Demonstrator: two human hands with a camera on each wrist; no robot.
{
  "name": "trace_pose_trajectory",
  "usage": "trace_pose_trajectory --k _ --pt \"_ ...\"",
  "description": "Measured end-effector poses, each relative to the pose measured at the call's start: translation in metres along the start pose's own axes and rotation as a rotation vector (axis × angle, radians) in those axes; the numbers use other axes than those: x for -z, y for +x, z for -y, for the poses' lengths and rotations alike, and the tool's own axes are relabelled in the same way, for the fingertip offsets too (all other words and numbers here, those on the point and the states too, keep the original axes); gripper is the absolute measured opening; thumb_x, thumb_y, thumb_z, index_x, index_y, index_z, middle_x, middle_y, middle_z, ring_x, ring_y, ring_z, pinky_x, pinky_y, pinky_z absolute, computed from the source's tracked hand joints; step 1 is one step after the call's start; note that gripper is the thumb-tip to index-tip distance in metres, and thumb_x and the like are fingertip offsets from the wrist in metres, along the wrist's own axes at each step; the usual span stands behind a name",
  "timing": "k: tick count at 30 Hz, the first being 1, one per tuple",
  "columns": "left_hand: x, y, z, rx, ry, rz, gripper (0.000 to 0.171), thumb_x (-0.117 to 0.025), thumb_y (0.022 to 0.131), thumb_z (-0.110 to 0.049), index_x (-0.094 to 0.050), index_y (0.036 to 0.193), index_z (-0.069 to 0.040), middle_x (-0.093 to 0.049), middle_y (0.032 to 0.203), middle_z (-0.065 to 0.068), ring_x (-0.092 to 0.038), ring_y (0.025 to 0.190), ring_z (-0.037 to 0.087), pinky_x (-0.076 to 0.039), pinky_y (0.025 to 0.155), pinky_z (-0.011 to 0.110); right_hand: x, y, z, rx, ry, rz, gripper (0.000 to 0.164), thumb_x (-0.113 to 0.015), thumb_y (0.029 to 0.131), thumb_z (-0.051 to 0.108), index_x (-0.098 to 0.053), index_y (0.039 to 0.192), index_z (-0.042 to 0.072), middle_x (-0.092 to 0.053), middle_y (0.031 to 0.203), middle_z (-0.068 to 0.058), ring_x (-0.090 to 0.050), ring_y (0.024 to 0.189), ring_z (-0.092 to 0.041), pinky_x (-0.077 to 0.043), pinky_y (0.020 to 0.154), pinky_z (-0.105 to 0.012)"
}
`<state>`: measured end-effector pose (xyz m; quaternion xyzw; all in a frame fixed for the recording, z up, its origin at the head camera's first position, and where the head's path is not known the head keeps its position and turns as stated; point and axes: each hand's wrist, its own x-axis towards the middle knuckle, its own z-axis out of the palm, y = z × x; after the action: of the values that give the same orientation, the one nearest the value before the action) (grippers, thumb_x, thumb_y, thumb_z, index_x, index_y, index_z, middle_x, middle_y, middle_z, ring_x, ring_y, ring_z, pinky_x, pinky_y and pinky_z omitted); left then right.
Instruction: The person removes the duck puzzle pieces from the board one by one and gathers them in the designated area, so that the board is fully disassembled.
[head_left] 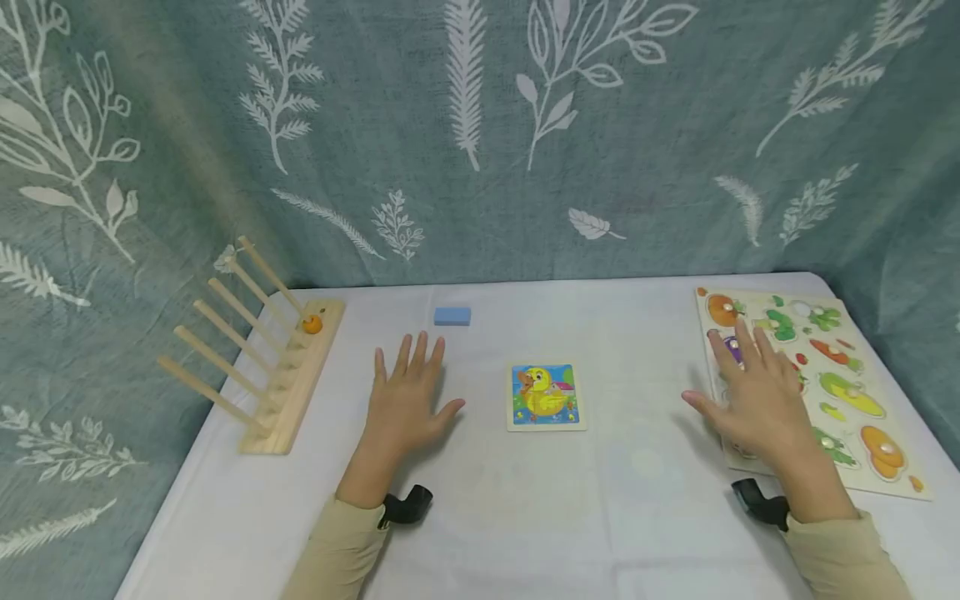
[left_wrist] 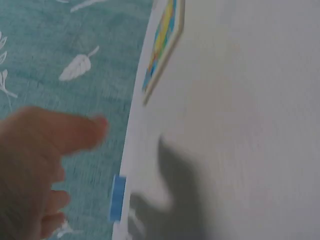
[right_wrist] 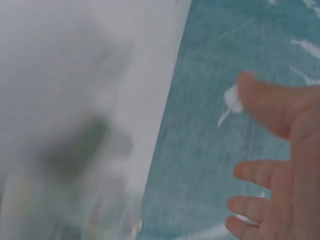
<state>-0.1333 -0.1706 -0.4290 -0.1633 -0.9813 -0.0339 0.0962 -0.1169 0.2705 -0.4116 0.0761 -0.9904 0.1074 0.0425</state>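
My left hand (head_left: 407,406) is held palm down over the table, fingers straight and thumb spread, with nothing in it. It lies between a wooden peg rack (head_left: 300,392) and a small square duck puzzle (head_left: 546,398). Just beyond its fingertips is a blue block (head_left: 452,317), also seen in the left wrist view beside the fingers. My right hand (head_left: 765,400), fingers straight and spread, hovers over the left part of a vegetable puzzle board (head_left: 862,433) and hides some of its pieces. In the right wrist view the right hand (right_wrist: 280,150) holds nothing.
The rack bears a row of slanting wooden pegs and a small orange piece (head_left: 312,324) near its far end. A white cloth (head_left: 525,517) covers the table. Behind and beside it hangs a green curtain (head_left: 495,208) with white leaf prints.
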Motion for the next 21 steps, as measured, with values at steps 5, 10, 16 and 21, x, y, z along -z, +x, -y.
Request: trace_pose_trajectory --k 5,10,16,21 --pt "-0.010 0.015 -0.022 -0.069 -0.115 -0.004 0.070 -0.065 0.087 -0.035 -0.042 0.140 0.003 -0.046 0.142 0.021 -0.042 0.134 0.035 -0.030 0.113 0.058 -0.007 0.015 0.025 0.122 0.147 -0.016 0.076 -0.066 0.088 0.032 -0.031 0.144 -0.006 -0.027 0.149 -0.030 -0.024 0.138 -0.046 -0.027 0.109 -0.064" --pt "-0.025 0.028 -0.042 -0.123 -0.322 0.008 0.055 -0.066 0.089 -0.023 -0.050 0.132 0.008 -0.051 0.137 0.022 -0.048 0.129 0.033 -0.039 0.111 0.047 -0.018 0.030 0.052 0.181 0.294 0.012 0.069 -0.068 0.088 0.020 -0.035 0.142 -0.007 -0.036 0.146 -0.027 -0.033 0.134 -0.044 -0.030 0.111 -0.058" --pt "-0.038 0.034 -0.053 -0.089 -0.526 0.092 0.055 -0.066 0.090 -0.022 -0.049 0.134 0.007 -0.048 0.140 0.020 -0.046 0.131 0.033 -0.038 0.112 0.043 -0.035 0.044 0.077 0.231 0.403 0.038 0.066 -0.071 0.085 0.017 -0.041 0.139 -0.004 -0.044 0.141 -0.023 -0.046 0.126 -0.041 -0.041 0.106 -0.054" --pt "-0.047 0.035 -0.056 -0.085 -0.590 0.107 0.055 -0.067 0.089 -0.023 -0.050 0.133 0.006 -0.047 0.141 0.020 -0.044 0.132 0.034 -0.037 0.113 0.044 -0.044 0.059 0.102 0.252 0.548 0.090 0.061 -0.071 0.086 0.017 -0.045 0.138 -0.001 -0.050 0.136 -0.019 -0.056 0.116 -0.037 -0.051 0.098 -0.048"
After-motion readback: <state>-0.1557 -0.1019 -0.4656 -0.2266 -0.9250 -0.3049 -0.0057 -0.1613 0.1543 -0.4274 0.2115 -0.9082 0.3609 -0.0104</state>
